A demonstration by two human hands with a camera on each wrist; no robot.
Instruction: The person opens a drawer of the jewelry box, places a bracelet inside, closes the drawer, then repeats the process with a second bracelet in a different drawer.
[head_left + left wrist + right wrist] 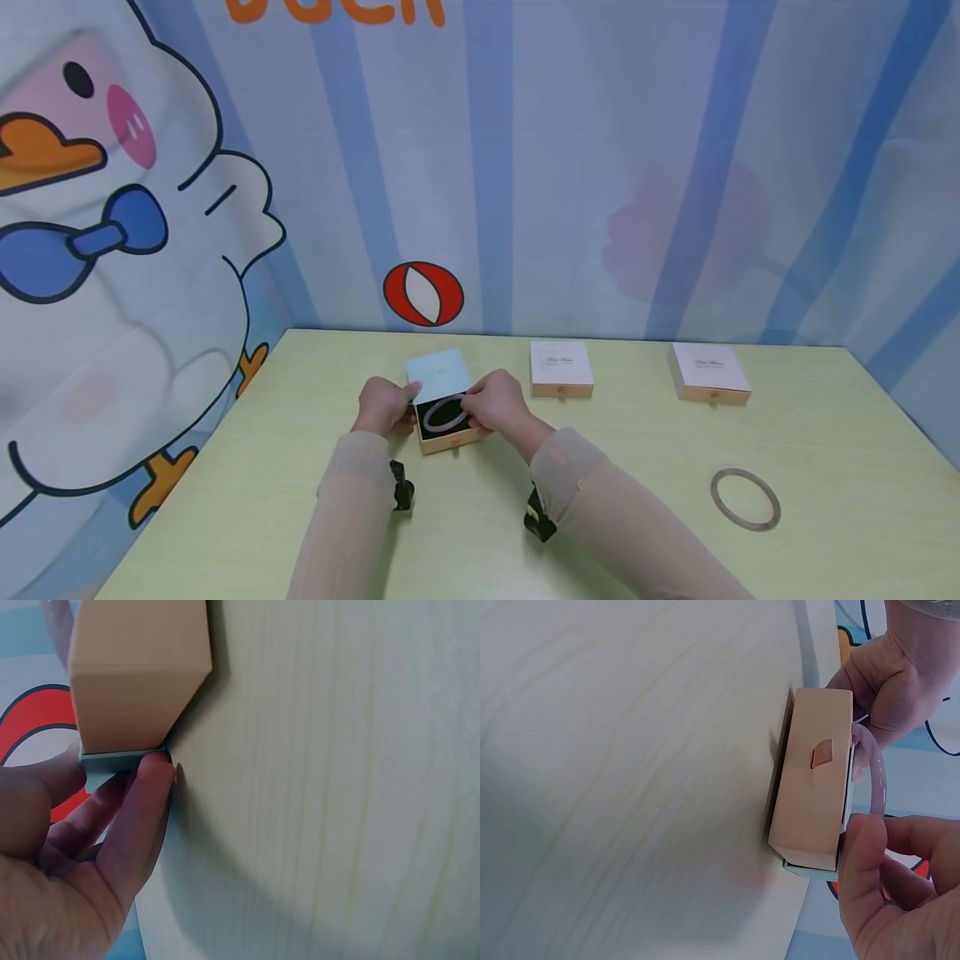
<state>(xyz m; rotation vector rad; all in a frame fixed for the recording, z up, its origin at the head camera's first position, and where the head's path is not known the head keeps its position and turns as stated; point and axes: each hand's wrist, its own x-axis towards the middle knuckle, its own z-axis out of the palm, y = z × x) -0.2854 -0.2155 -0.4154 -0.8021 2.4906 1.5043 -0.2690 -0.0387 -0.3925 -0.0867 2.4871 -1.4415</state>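
A light-blue sleeve box [438, 373] stands on the table with its tan drawer [450, 443] pulled out toward me; the drawer's inside is black. My left hand [384, 406] grips the sleeve at its left side, thumb on top and fingers low on the side, as the left wrist view shows. Between thumb and fingertips my right hand [497, 402] pinches a pale lilac bangle [877, 769]. The bangle is tilted over the drawer opening, its near part above the drawer front. A small pull tab [822, 754] sticks out of the drawer front.
Two closed boxes with white lids, one at the back middle [562, 367] and one at the back right [709, 372], stand on the pale wooden table [637, 467]. Another bangle [746, 499] lies flat at the right. A printed cloth backdrop [570, 167] rises behind the table.
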